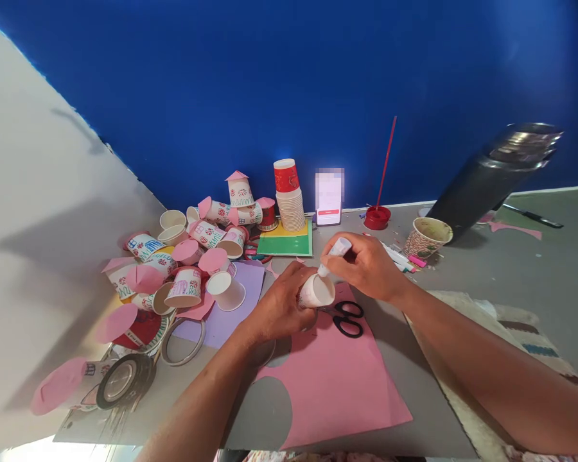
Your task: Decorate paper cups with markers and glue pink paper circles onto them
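Observation:
My left hand (286,295) is closed around a white paper cup (320,291) lying tilted, its round end turned up toward my right hand. In my right hand (368,263) is a small white glue bottle (336,254), its tip pointing down at the cup's edge and seeming to touch it. Beneath both hands lies pink paper (340,385) with round pieces cut from its left side. Black-handled scissors (349,319) rest on that paper, their blades partly hidden by my left hand and the cup.
Decorated cups with pink paper tops (183,290) crowd the left. A cup stack (290,208) and a phone (329,199) stand by the blue wall. Tape rolls (125,382) lie front left. At right are a dark flask (481,183), a patterned cup (428,239) and a cloth (455,327).

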Demonstrator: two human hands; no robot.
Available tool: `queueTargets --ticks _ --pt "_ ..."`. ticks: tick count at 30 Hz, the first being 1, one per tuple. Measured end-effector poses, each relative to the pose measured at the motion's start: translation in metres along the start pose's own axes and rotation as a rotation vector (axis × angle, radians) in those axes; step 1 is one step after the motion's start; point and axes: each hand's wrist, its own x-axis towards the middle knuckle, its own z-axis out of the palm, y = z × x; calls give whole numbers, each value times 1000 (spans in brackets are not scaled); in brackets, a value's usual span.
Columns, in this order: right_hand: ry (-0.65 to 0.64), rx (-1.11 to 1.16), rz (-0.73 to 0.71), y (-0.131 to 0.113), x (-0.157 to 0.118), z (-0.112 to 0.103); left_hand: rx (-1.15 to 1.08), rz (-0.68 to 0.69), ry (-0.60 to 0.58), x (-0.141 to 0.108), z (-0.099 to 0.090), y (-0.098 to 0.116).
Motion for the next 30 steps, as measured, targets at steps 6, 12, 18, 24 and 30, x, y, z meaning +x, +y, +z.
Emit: queueTargets --ticks 6,12,18,24,30 --pt "78 -42 74 4 5 -3 -80 -86 156 0 -2 1" --pt "59 -173 1 -5 -3 3 -37 -139 241 2 0 -2" --pt "10 -51 12 -12 -13 12 -10 -99 191 2 2 -2" --pt "104 103 9 -6 -10 15 -13 -115 135 2 3 1" --pt "-113 165 -21 -9 -8 5 -121 -168 118 2 0 2"
